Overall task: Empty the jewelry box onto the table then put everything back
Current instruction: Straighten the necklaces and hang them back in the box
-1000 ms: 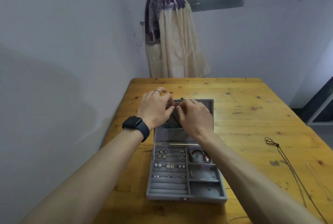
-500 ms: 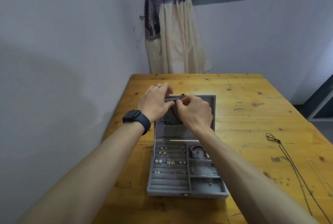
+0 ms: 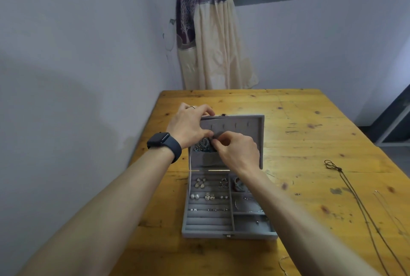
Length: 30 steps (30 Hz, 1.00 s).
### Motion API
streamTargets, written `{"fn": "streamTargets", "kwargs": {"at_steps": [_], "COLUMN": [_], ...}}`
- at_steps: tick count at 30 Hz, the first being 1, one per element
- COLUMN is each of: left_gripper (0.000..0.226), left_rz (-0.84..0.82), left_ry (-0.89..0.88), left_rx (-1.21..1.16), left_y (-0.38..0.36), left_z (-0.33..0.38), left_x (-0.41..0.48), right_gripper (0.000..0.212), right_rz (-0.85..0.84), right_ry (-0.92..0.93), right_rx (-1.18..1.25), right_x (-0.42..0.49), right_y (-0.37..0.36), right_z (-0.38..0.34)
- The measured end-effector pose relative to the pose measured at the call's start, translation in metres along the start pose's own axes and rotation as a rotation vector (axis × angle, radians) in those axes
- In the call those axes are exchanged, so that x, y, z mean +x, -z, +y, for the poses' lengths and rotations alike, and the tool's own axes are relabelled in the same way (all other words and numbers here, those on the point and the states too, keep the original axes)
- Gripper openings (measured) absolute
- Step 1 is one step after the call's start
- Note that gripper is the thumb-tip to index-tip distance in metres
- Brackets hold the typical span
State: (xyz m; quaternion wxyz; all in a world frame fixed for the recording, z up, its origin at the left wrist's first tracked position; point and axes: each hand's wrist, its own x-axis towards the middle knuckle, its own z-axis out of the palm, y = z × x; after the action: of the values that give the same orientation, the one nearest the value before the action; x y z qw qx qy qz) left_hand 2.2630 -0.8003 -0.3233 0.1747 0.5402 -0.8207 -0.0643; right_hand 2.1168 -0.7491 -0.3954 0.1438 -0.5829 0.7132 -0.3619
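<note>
The grey jewelry box (image 3: 228, 234) lies open on the wooden table (image 3: 310, 142), its lid (image 3: 248, 129) standing upright. My left hand (image 3: 188, 125) grips the lid's top left corner, thumb across the front. My right hand (image 3: 239, 151) pinches the top of a dark beaded necklace (image 3: 203, 145) bunched at the mouth of the lid pocket. Drop earrings (image 3: 200, 183), pearl studs (image 3: 194, 196) and small rings sit in the ring rows. A thin bangle (image 3: 246, 206) lies in a right compartment, partly hidden by my right forearm.
A dark cord necklace (image 3: 346, 184) and a fine chain (image 3: 386, 204) lie on the table to the right of the box. The left table edge runs close to the wall (image 3: 88, 76). A tied curtain (image 3: 213, 42) hangs behind the far edge.
Both hands' fingertips have come down from the lid's top edge to the pocket mouth. The row of hooks inside the lid now shows, and the box looks unmoved.
</note>
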Motion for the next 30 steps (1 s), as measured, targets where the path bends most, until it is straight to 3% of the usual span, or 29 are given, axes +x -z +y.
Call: {"fn": "streamTargets", "kwargs": {"at_steps": [6, 22, 30], "left_gripper": [0.043, 0.033, 0.029], "left_rz": [0.065, 0.166, 0.232], "left_ry": [-0.142, -0.237, -0.208], "left_rx": [0.298, 0.474, 0.430], "left_y": [-0.004, 0.000, -0.003], "left_z": [0.006, 0.006, 0.008], "left_x": [-0.001, -0.011, -0.014], "right_gripper": [0.026, 0.019, 0.024], "right_rz": [0.058, 0.191, 0.233], "right_ry": [0.123, 0.303, 0.178], "right_rx": [-0.021, -0.088, -0.107], "right_x": [-0.005, 0.007, 0.014], "right_y": [0.003, 0.002, 0.007], "right_z": [0.009, -0.016, -0.022]}}
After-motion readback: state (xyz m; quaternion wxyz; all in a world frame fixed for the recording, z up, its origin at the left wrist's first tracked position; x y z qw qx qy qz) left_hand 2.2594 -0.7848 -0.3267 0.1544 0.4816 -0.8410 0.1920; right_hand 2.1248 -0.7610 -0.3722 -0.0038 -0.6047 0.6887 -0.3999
